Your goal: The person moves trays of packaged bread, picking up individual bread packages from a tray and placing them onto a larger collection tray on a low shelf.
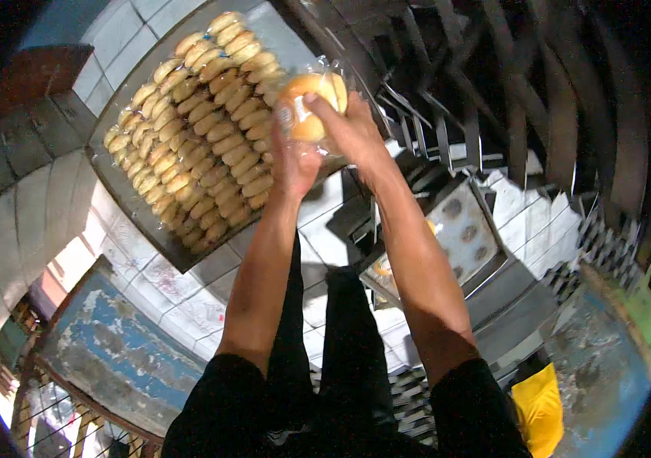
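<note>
Between my two hands is a clear plastic bag of round golden buns [309, 130], held above the right edge of a large metal tray. My left hand [296, 169] grips the bag from its lower left side. My right hand [354, 129] holds it from the right, the thumb lying across the front near a white label with writing. Rows of bagged buns [211, 123] stand closely packed on the metal tray [130, 209]. Some bare metal of the tray shows at its upper right end and along its left side.
Tall dark metal racks [474, 74] rise on the right. Below them sits a smaller tray [465, 229] with dark round marks and a few buns near my right forearm. White floor tiles [165, 286], a worn blue panel [119, 349] and a yellow item [537, 412] lie around.
</note>
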`<state>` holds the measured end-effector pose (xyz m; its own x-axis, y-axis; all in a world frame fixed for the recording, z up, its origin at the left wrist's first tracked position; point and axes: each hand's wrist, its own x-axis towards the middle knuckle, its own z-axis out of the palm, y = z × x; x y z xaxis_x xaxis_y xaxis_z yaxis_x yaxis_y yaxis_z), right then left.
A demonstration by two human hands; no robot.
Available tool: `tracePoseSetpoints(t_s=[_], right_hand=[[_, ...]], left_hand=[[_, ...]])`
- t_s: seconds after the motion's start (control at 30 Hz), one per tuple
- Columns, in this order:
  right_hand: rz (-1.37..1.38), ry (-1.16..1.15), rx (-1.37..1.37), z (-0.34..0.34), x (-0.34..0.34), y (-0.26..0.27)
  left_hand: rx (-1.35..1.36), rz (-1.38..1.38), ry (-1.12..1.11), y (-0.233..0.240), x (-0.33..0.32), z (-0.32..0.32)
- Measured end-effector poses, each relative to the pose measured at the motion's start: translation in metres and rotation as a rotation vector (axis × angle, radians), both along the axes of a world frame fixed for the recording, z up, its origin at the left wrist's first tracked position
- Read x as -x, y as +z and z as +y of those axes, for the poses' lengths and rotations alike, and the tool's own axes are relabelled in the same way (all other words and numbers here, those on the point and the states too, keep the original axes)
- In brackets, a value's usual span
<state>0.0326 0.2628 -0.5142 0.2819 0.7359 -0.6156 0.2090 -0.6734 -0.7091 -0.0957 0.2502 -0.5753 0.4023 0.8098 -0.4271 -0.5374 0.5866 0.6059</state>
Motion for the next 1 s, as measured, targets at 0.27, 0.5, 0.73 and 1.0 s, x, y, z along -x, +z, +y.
tracePoseSetpoints(t_s=[0.27, 0.5, 0.73, 1.0], right_hand=[[0.083, -0.361, 0.489, 0.024, -0.054, -0.155], [-0.457, 0.052, 0.15, 0.003, -0.001, -0.097], [-0.806, 0.393, 0.101, -0.042, 0.042, -0.11], [-0.059, -0.098, -0.232, -0.11, 0.074, -0.08]], left_hand=[[0.154, 0.748, -0.539, -0.103, -0.009, 0.046], [-0.916, 0.963, -1.067, -0.1, -0.042, 0.142], [-0.844, 1.052, -1.473, -0.158, -0.099, 0.177], [-1.035, 1.002, -1.638, -0.158, -0.065, 0.173]])
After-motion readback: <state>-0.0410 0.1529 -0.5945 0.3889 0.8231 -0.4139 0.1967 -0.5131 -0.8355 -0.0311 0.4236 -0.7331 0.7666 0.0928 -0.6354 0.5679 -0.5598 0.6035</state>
